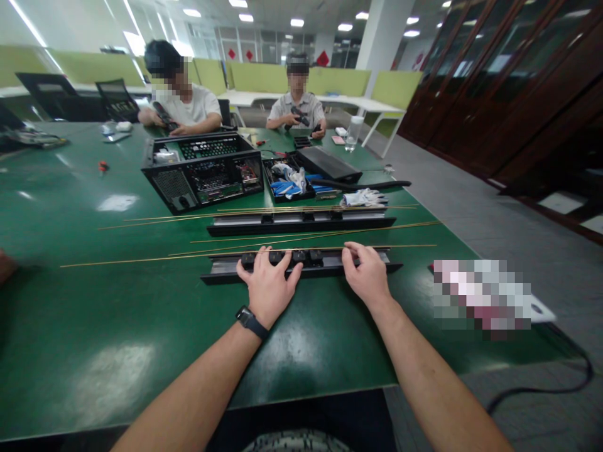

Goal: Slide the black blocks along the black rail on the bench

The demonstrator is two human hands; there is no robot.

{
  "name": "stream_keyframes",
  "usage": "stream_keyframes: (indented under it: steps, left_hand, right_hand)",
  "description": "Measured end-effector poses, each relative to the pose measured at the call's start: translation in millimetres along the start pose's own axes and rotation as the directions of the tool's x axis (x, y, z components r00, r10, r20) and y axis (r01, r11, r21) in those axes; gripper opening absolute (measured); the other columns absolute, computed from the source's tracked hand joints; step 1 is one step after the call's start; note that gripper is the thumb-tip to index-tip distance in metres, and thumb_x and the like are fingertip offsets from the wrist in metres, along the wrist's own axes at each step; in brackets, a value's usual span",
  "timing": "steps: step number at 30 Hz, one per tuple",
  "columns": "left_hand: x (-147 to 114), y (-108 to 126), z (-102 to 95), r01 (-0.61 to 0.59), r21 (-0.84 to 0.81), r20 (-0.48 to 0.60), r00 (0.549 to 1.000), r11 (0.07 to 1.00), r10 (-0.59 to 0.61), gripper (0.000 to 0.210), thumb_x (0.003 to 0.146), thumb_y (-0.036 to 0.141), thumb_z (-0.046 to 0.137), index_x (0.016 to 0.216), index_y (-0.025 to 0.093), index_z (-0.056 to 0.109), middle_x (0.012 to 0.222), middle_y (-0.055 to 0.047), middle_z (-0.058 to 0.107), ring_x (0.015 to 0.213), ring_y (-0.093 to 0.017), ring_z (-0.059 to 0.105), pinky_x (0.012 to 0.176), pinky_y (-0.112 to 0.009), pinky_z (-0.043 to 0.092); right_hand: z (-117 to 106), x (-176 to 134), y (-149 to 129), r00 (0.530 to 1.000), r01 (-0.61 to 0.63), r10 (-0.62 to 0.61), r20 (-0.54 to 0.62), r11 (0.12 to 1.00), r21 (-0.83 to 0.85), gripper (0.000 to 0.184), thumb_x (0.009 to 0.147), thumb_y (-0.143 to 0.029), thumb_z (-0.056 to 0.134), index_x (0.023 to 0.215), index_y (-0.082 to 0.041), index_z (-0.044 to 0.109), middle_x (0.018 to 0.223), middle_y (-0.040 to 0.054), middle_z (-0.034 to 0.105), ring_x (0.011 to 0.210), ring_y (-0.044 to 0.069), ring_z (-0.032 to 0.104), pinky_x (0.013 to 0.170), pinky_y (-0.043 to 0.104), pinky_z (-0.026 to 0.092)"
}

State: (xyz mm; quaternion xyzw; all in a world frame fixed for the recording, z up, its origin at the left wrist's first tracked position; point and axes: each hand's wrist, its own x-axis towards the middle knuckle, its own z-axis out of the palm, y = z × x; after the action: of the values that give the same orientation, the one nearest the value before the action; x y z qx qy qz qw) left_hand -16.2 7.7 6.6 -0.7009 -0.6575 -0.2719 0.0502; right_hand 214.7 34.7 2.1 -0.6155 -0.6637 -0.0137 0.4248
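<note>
My left hand [272,285], with a dark watch [251,321] on its wrist, lies spread over the near black-edged metal rail [223,270]. Its fingertips touch the row of black blocks [315,256] set in that channel. Toward the rail's right end, my right hand [368,271] is curled, thumb and fingers pinched together at the rail's back edge. A thin brass-coloured rod [405,246] passes right by those fingertips; whether they grip it I cannot tell. More thin rods [117,261] lie along and behind the near rail. A similar second rail [301,225] lies parallel, farther back.
Beyond the rails stand an open black computer case [202,172], a black tray [282,196] with gloves and a dark flat box [330,164]. White gloves [362,198] lie right of it. A blurred pack [480,295] sits near the right edge. Two people sit across the table.
</note>
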Motion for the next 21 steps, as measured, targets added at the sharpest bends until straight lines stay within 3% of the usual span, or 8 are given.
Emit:
stream_keyframes:
  steps: [4, 9, 14, 21]
  left_hand:
    - [-0.1, 0.1, -1.5, -0.003, 0.001, 0.001, 1.000, 1.000, 0.003, 0.039, 0.100, 0.053, 0.056, 0.128, 0.033, 0.075, 0.146, -0.019, 0.061, 0.142, -0.038, 0.049, 0.115, -0.074, 0.019]
    - [-0.3, -0.4, -0.9, -0.010, -0.003, -0.005, 1.000, 1.000, 0.010, 0.038, 0.100, 0.052, 0.058, 0.128, 0.033, 0.074, 0.145, -0.020, 0.061, 0.142, -0.038, 0.050, 0.115, -0.075, 0.019]
    - [-0.3, -1.2, 1.0, -0.009, 0.004, -0.014, 1.000, 1.000, 0.009, 0.038, 0.099, 0.053, 0.059, 0.129, 0.034, 0.075, 0.145, -0.019, 0.062, 0.141, -0.039, 0.051, 0.115, -0.074, 0.019]
    - [0.0, -0.6, -0.1, -0.011, 0.006, -0.015, 1.000, 1.000, 0.011, 0.039, 0.100, 0.053, 0.058, 0.128, 0.033, 0.075, 0.145, -0.020, 0.062, 0.140, -0.039, 0.051, 0.114, -0.075, 0.020]
  right_hand:
    - [-2.5, 3.2, 6.4, 0.997, -0.062, 0.060, -0.046, 0.997, -0.046, 0.042, 0.099, -0.047, 0.050, 0.114, -0.017, 0.075, 0.097, 0.0120, 0.077, 0.094, 0.026, 0.068, 0.096, 0.042, 0.051]
    - [-6.1, 4.7, 9.6, 0.991, -0.126, 0.122, -0.053, 0.990, -0.065, 0.038, 0.098, -0.046, 0.049, 0.102, -0.018, 0.076, 0.091, 0.0108, 0.076, 0.089, 0.024, 0.066, 0.089, 0.038, 0.051]
    - [-4.4, 3.0, 6.3, 0.997, -0.070, 0.068, -0.046, 0.997, -0.025, 0.035, 0.098, -0.044, 0.051, 0.100, -0.019, 0.075, 0.090, 0.0098, 0.076, 0.087, 0.024, 0.066, 0.087, 0.037, 0.053]
    - [-0.7, -0.8, -2.5, 0.999, 0.052, -0.052, -0.008, 0.998, 0.034, 0.034, 0.098, -0.043, 0.055, 0.110, -0.018, 0.075, 0.093, 0.0095, 0.076, 0.091, 0.024, 0.069, 0.093, 0.040, 0.055]
